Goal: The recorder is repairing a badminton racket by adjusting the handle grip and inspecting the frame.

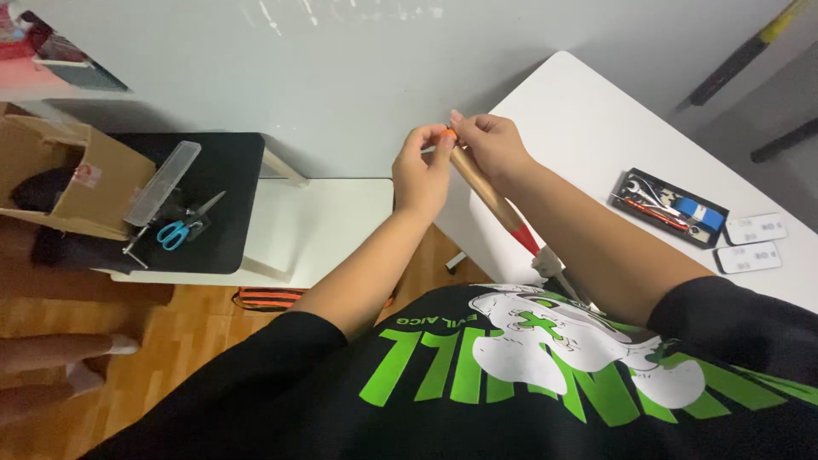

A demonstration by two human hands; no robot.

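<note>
1. Fingers of both hands are pinched on the top end of a wooden-handled tool [487, 192], where a small orange tip [449, 134] is seen.
2. The left hand [422, 170] is closed with thumb and forefinger on the orange tip from the 9 o'clock side; its grip is narrow and holds that tip.
3. The right hand [492, 145] is wrapped over the upper handle from the 3 o'clock side, its grip shut around the wood just below the tip.
4. The tool is held in the air above the gap between two worktops, tilted from 11 o'clock down to 5 o'clock, with a red band near its lower end at the person's chest.
5. A black tray of small tools [669, 207] is set on the white worktop [588, 128] at 3 o'clock, with two white cards [753, 242] just beside it.
6. Blue-handled scissors [183, 224] and a clear plastic case [164, 181] are laid on a black surface [223, 170] at 9 o'clock, beside a cardboard box [77, 175].
</note>
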